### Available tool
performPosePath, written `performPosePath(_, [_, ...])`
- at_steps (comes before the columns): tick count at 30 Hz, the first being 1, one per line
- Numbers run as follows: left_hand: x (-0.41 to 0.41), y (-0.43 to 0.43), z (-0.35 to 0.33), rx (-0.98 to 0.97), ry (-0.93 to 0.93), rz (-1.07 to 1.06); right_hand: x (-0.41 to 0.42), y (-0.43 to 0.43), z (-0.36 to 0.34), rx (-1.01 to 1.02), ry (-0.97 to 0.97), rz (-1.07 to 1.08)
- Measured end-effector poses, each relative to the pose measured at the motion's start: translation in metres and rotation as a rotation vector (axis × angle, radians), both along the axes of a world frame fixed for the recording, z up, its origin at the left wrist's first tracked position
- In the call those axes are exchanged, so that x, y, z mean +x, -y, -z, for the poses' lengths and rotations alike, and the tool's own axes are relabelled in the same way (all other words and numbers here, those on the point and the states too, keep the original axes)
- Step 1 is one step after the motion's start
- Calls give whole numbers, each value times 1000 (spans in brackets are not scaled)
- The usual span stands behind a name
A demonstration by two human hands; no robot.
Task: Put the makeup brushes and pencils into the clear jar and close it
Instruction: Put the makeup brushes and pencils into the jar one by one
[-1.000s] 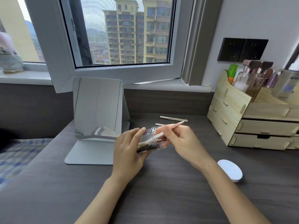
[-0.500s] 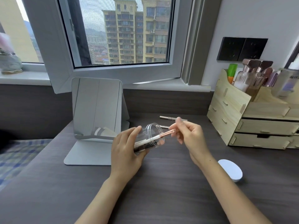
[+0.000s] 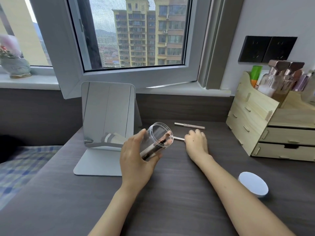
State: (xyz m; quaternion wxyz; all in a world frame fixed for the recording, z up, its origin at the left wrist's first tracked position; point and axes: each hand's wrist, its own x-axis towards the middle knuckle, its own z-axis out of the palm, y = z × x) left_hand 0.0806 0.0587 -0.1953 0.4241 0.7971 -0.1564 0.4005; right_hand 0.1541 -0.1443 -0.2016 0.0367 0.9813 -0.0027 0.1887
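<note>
My left hand (image 3: 136,160) holds the clear jar (image 3: 157,140) tilted, mouth pointing up and to the right, above the dark desk. Brushes with dark and rose-gold handles lie inside the jar. My right hand (image 3: 196,142) rests on the desk just right of the jar, its fingers curled down over one end of a thin silver pencil (image 3: 179,138); whether it grips the pencil I cannot tell. A second pencil (image 3: 189,125), rose-gold, lies farther back on the desk. The jar's white lid (image 3: 253,186) lies flat at the right, near my right forearm.
A standing mirror (image 3: 107,114) with a flat base is left of the jar. A wooden drawer organizer (image 3: 265,126) with bottles on top fills the right side. The window sill runs along the back. A bed with a checked cover lies beyond the desk's left edge.
My right hand let go of the rose-gold brush, which slid down into the jar, and moved back and down onto the silver pencil on the desk. The jar tipped more upright.
</note>
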Motion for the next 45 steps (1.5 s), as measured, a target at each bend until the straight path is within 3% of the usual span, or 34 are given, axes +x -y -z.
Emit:
performPosePath(2, [0,1,0,0,-1,-1,-4,-1,-2,84,20,4])
performPosePath(3, [0,1,1,-6,-4,-3,-8,1,-4,226,94,-17])
performPosePath(6, [2,1,1,-10,-2,-6,-31,4,-27,914,171,-126])
performPosePath(9, [1,1,2,8,7,-11,-71,4,-68,1177,292,-322])
performPosePath(11, [0,1,2,31,12,-23,-97,4,-91,1133,249,-402])
performPosePath(16, [-1,1,1,103,37,-19,-124,-8,-112,472,219,-355])
performPosePath(18, [-3,1,1,159,70,-13,-124,-17,-111,398,177,-382])
performPosePath(22, [-6,1,0,210,105,18,-122,-28,-108,506,68,-426])
performPosePath(28, [-7,1,0,212,102,31,-110,-30,-98,685,156,-346])
performPosePath(30, [-6,1,0,215,90,33,-107,-25,-95,761,97,-387])
performPosePath(33, [-6,1,1,225,79,39,-103,-15,-94,1055,-84,-463])
performPosePath(35, [-6,1,1,216,72,31,-86,-3,-86,1261,-35,-361])
performPosePath(36, [-5,1,1,210,68,24,-73,5,-77,1235,49,-245])
performPosePath(38, [-4,1,2,199,61,10,-40,22,-56,893,154,30])
performPosePath(41, [-3,2,1,180,71,-3,1,39,-32,448,-32,176])
performPosePath(45, [0,2,1,176,82,-4,36,50,-17,257,-230,180])
